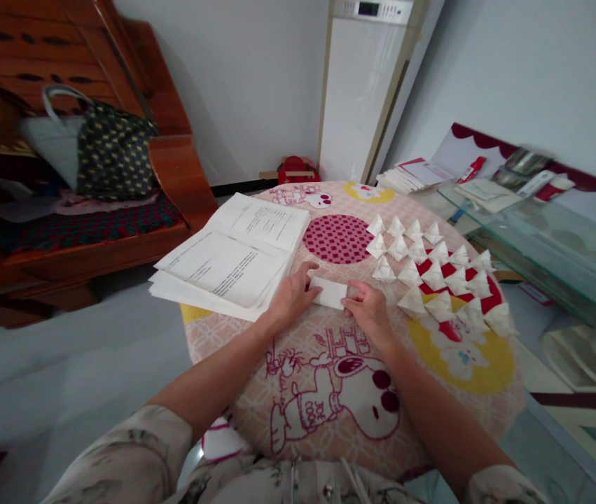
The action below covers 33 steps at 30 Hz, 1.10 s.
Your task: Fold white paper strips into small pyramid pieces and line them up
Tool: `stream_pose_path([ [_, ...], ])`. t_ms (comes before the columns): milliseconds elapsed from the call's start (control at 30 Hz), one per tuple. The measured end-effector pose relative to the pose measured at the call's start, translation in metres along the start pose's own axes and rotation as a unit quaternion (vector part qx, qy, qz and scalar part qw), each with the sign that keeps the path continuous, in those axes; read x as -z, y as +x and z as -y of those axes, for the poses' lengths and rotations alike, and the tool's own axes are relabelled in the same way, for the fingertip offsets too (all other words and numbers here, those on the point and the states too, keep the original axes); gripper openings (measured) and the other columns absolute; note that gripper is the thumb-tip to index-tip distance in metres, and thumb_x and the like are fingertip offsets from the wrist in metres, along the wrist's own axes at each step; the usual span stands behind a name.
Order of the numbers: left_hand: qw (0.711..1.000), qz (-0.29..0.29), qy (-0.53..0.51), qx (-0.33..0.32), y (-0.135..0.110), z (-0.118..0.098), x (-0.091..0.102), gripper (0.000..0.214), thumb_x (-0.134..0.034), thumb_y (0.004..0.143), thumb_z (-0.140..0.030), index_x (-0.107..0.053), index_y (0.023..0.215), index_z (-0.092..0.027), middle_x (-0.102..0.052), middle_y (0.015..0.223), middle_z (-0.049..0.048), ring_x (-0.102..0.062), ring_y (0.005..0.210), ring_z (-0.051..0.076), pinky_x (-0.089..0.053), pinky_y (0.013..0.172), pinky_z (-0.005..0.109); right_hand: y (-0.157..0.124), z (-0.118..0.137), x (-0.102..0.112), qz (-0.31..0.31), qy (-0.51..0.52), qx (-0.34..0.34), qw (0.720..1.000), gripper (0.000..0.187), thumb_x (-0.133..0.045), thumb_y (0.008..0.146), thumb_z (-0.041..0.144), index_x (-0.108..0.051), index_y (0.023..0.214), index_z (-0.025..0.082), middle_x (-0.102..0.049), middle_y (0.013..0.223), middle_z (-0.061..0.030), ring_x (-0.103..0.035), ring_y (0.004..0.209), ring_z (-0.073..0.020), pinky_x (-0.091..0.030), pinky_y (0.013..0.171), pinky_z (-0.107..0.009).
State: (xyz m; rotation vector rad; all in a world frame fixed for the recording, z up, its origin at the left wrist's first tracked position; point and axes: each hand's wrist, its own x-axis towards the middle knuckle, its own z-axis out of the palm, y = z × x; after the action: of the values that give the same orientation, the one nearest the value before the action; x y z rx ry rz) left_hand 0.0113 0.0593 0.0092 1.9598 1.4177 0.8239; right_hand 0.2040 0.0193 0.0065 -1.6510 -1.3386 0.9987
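Observation:
A small white folded piece of paper (329, 292) lies between my hands, just above the patterned tablecloth. My left hand (293, 295) pinches its left end between thumb and fingers. At the right end, my right hand (367, 308) grips it the same way. Left of my left hand lies a stack of printed sheets (229, 259), spread out like an open book. To the right of my right hand, several folded paper pyramids (434, 275) stand in rows on the cloth.
The round table wears a pink cartoon tablecloth (255, 378). A glass-topped stand (550, 259) with papers and a metal bowl (526, 162) borders it on the right. On the left, a wooden bench (171, 168) carries a dotted bag (113, 150). A white cabinet unit (358, 91) stands behind.

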Motion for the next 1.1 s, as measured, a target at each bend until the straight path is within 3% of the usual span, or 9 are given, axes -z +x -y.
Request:
stream_pose_path([
  [133,1.000,-0.009,0.013,0.004,-0.004,-0.001,-0.003,0.040,-0.058,0.081,-0.020,-0.048,0.120,-0.020,-0.048,0.062,-0.0080,-0.052,0.060,0.014,-0.038,0.064,0.026,0.002,-0.001,-0.004,-0.017,-0.003,0.008,1.000,0.061,-0.065,0.071,0.022,-0.063,0.130,0.011,-0.066,0.060,0.0014,-0.060,0.047,-0.0144,-0.042,0.045,-0.023],
  [233,0.999,-0.014,0.029,0.004,-0.002,-0.002,-0.005,0.037,-0.059,0.080,-0.018,-0.048,0.115,-0.020,-0.051,0.065,-0.0070,-0.056,0.064,0.015,-0.041,0.066,0.027,0.000,-0.003,-0.005,-0.016,-0.024,0.012,0.999,0.035,-0.062,0.073,0.024,-0.076,0.103,0.012,-0.069,0.064,-0.0024,-0.062,0.050,-0.0153,-0.046,0.049,-0.024],
  [333,0.999,-0.014,0.040,0.008,0.001,-0.001,-0.007,0.037,-0.061,0.079,-0.017,-0.047,0.113,-0.021,-0.053,0.068,-0.0064,-0.058,0.067,0.016,-0.043,0.068,0.028,-0.003,-0.004,-0.004,-0.010,-0.053,0.026,0.998,0.024,-0.063,0.074,0.026,-0.078,0.088,0.014,-0.075,0.073,-0.0060,-0.066,0.057,-0.0172,-0.049,0.054,-0.026],
  [633,0.999,-0.017,0.043,0.014,0.005,0.002,-0.011,0.035,-0.061,0.078,-0.017,-0.048,0.111,-0.019,-0.053,0.068,-0.0062,-0.056,0.066,0.015,-0.042,0.067,0.028,-0.004,0.003,-0.001,-0.005,-0.082,0.005,0.997,0.028,-0.065,0.074,0.021,-0.079,0.096,0.011,-0.075,0.067,-0.0057,-0.067,0.057,-0.0182,-0.051,0.060,-0.027],
  [1100,0.998,-0.015,0.046,0.029,0.008,0.002,-0.011,0.032,-0.062,0.077,-0.016,-0.050,0.107,-0.020,-0.054,0.066,-0.0062,-0.054,0.064,0.014,-0.042,0.067,0.028,0.002,0.006,-0.004,-0.012,-0.086,-0.018,0.996,0.030,-0.064,0.071,0.014,-0.079,0.097,0.009,-0.076,0.070,-0.0076,-0.066,0.052,-0.0169,-0.050,0.053,-0.025],
])
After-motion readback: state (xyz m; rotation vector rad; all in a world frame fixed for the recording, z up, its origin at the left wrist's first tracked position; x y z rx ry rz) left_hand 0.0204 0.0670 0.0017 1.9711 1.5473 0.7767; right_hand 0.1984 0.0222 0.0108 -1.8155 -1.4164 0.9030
